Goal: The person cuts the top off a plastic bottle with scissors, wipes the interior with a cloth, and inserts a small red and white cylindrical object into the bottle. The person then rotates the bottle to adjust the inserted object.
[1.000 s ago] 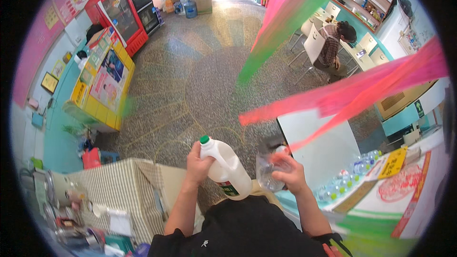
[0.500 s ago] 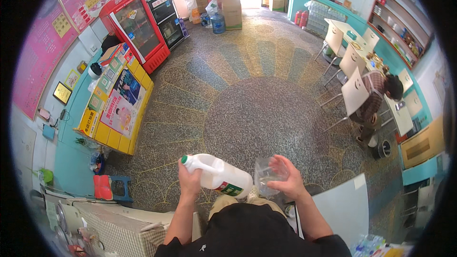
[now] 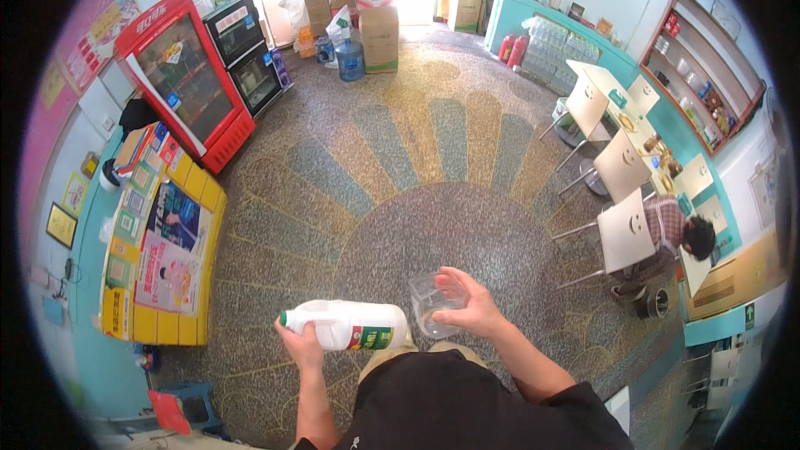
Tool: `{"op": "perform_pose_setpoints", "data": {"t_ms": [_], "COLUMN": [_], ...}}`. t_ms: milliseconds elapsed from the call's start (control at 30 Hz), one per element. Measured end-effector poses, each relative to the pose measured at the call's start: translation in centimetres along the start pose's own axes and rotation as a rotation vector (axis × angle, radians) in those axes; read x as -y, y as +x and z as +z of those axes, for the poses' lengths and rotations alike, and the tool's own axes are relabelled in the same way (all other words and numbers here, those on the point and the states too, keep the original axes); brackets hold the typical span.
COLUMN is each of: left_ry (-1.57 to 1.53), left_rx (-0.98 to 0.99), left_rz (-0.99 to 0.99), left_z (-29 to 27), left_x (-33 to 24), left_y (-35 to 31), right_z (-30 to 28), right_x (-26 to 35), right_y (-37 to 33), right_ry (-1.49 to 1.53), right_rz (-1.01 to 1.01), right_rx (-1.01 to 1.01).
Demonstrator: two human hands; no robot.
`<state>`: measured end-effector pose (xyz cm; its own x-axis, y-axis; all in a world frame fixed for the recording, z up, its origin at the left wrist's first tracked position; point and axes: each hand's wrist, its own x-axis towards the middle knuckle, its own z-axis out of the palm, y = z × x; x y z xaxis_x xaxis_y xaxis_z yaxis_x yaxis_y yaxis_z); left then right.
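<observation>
A large white plastic jug (image 3: pixel 337 322) with a green cap and a green and red label lies nearly level in front of me. My left hand (image 3: pixel 298 340) is closed around its handle end, close to the cap. Just right of the jug's base, my right hand (image 3: pixel 468 302) grips a clear plastic container (image 3: pixel 432 307) from its right side, thumb in front and fingers behind. The container is tilted; a little clear liquid may be in it, but I cannot tell. A small gap separates jug and container.
A yellow counter (image 3: pixel 171 267) and a red display fridge (image 3: pixel 187 75) stand on the left. Cardboard boxes (image 3: pixel 380 40) and a blue water bottle (image 3: pixel 350 62) are at the far doorway. On the right, a person (image 3: pixel 667 237) bends beside white chairs (image 3: pixel 625 229) and a long table. A blue stool (image 3: pixel 193 400) sits lower left.
My view has shifted forward and up, with the table surfaces near me mostly leaving it. The jug has turned closer to level. Both hands keep their holds.
</observation>
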<state>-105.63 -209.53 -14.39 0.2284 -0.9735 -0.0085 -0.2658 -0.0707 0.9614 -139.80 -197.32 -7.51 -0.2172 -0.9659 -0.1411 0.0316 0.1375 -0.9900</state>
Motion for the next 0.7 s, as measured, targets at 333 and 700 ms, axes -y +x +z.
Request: {"op": "perform_pose_setpoints", "data": {"t_ms": [333,700], "left_ry": [-0.002,0.097], "left_rx": [0.226,-0.165], "left_rz": [0.231,0.065], "left_z": [22.1,29.7], "left_x": [-10.0,-13.1], "left_y": [28.7,55.3], "right_z": [-10.0,-4.8], "right_x": [-1.7,11.0], "right_y": [24.3,72.5], "right_ry": [-0.004,0.077], "right_rz": [0.098,-0.098], "right_rx": [-0.414,0.07]}}
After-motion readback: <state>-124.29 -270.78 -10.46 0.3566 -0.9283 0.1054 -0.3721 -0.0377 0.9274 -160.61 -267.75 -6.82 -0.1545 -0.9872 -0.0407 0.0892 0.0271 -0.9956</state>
